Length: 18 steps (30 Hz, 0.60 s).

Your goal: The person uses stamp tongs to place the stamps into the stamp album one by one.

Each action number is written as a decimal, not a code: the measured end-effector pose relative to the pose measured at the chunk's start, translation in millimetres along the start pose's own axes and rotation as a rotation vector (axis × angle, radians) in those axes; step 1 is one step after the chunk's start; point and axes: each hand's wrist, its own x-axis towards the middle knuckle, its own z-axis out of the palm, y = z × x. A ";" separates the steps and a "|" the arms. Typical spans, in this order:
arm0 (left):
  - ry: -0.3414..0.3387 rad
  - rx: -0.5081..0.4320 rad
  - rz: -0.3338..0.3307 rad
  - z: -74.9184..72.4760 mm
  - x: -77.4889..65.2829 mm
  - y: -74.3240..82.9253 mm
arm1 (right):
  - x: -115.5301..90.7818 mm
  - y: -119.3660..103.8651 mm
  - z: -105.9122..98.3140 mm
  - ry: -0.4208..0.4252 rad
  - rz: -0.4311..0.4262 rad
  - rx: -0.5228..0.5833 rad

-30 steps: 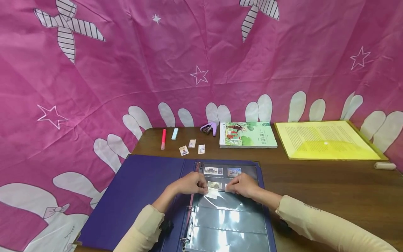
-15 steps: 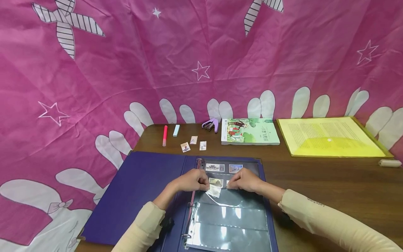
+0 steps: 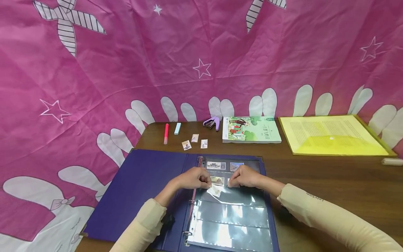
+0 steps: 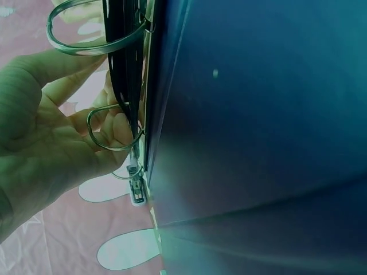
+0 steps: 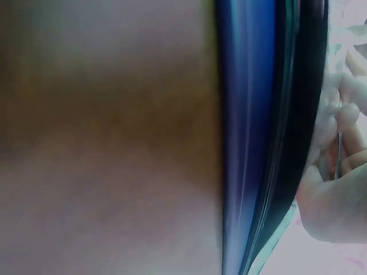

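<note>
A blue ring-binder stamp album (image 3: 154, 175) lies open with a clear-pocketed black page (image 3: 233, 211) on its right side. Stamps (image 3: 216, 165) show in the top row, and another stamp (image 3: 217, 180) sits in the second row. My left hand (image 3: 196, 178) pinches small pale stamps (image 3: 214, 190) over the page, just below that second row. My right hand (image 3: 247, 176) is at the second-row pocket, fingertips against a partly hidden stamp (image 3: 228, 181). A slim metal tool like tweezers (image 5: 339, 152) shows between its fingers in the right wrist view. Binder rings (image 4: 94, 46) partly cover my left hand in the left wrist view.
Behind the album lie three loose stamps (image 3: 186, 145), a red pen (image 3: 166, 133), a light-blue stick-shaped box (image 3: 177, 128) and a purple stapler (image 3: 212, 123). Farther right are a green-covered book (image 3: 255, 130), a yellow document folder (image 3: 333, 136) and a whitish cylinder (image 3: 391, 161).
The camera view has shifted slightly, so things sit higher in frame. Both hands stay at the second row; the dark tool tip seen earlier beside the right fingers no longer shows in the head view.
</note>
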 end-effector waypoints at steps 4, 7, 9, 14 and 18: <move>-0.002 -0.027 -0.015 -0.6 -1.3 0.9 | 3.0 -0.3 -3.4 -0.050 0.007 0.039; 0.001 -0.024 -0.023 -0.7 -0.4 1.8 | 4.0 -0.1 -4.5 -0.057 0.008 0.041; 0.003 -0.017 -0.030 -0.5 -0.2 1.7 | 5.0 -0.3 -4.0 -0.053 0.007 0.035; 0.003 -0.013 -0.026 0.0 0.2 0.7 | 8.9 -0.8 -1.9 -0.055 -0.002 0.029; 0.000 -0.014 -0.009 0.3 0.0 0.3 | 12.7 -0.9 -2.0 -0.091 -0.029 0.035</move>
